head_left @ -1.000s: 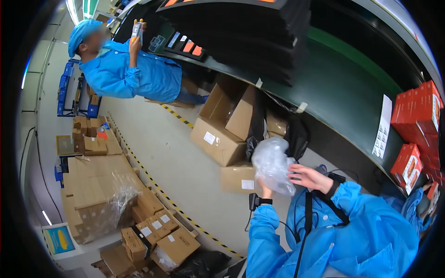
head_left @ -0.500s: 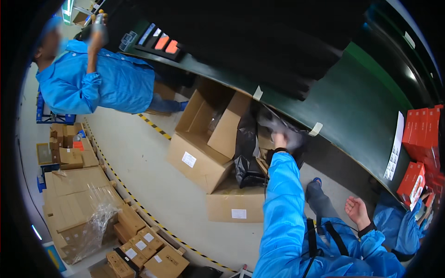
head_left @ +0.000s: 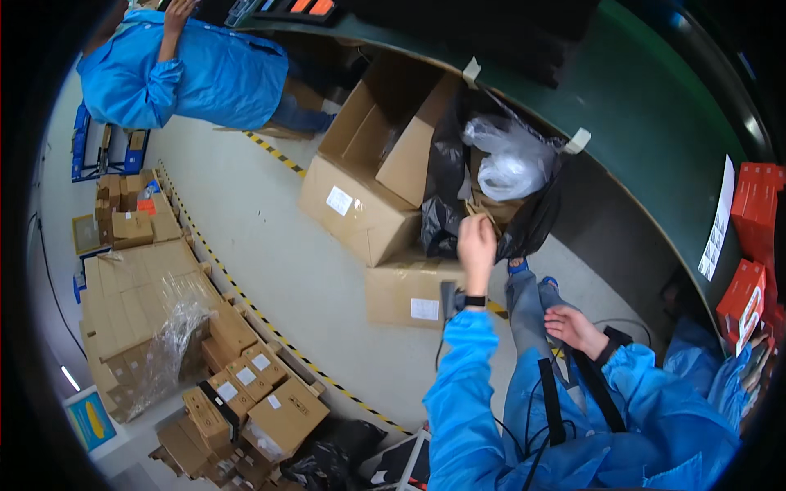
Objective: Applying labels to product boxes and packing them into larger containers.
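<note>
My left hand [head_left: 476, 250] is in front of a black plastic bag [head_left: 442, 217] that hangs open at the table's edge. Its fingers are loosely bent, and nothing shows in them. A crumpled clear plastic bag [head_left: 514, 168] lies in the mouth of the black bag, above some brown cardboard [head_left: 506, 211]. The left fingertips are close to the near rim; whether they touch it I cannot tell. Lower and to the right, my right hand [head_left: 575, 327] is held before my body, open and empty, fingers loosely extended.
An open cardboard box [head_left: 356, 209] stands left of the bag, with another carton [head_left: 409, 293] below it. Pale tape [head_left: 577, 141] sticks to the green table [head_left: 639, 106]. Red boxes [head_left: 741, 295] stand at right. A co-worker in blue [head_left: 188, 82] stands at upper left; another blue sleeve [head_left: 696, 356] shows at right.
My left hand has come out of the black bag toward me, leaving the clear plastic inside. My right hand has moved left and up. The view has shifted down.
</note>
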{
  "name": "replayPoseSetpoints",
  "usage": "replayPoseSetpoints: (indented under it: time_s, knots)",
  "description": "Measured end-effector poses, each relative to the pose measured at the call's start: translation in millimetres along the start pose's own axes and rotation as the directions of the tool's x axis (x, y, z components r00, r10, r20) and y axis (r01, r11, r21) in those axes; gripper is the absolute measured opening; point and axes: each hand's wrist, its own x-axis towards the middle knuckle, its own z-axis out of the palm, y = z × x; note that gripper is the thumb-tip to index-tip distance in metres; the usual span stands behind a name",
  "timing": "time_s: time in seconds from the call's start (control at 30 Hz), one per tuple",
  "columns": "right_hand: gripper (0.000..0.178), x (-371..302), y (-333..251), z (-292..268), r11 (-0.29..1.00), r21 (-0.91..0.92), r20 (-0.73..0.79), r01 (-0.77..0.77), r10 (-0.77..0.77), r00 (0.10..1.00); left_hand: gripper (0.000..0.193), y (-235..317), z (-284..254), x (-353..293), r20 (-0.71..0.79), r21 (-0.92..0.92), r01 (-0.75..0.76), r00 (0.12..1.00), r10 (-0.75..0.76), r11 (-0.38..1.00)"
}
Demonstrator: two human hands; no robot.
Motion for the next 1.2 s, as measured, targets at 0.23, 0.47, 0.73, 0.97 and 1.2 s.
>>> replayPoseSetpoints:
  time_s: [0.23,0.47,0.73,0.97,1.2]
  knots:
    - [0.036,56,58,2,0.897,-0.438,0.084,0.058,-0.023,0.996,0.047,-257,-159,-178,-0.163,0.773,0.168,0.985,-0.064,0.611]
    - [0.100,145,106,54,0.564,-0.823,0.020,0.066,-0.087,0.996,0.069,-234,-205,-164,0.087,0.797,0.151,0.929,-0.359,0.585]
    - [0.078,236,170,37,0.724,-0.680,-0.328,0.111,-0.437,0.837,0.036,-269,-195,-167,0.211,0.745,0.005,0.947,-0.243,0.667]
    - [0.071,261,178,17,0.661,-0.749,-0.404,0.043,-0.507,0.762,0.021,-182,-92,-206,-0.102,0.387,0.493,0.862,-0.496,0.779]
    - [0.071,231,177,59,0.763,-0.643,-0.424,0.069,-0.430,0.797,0.038,-230,-159,-175,-0.085,0.512,0.427,0.889,-0.450,0.745]
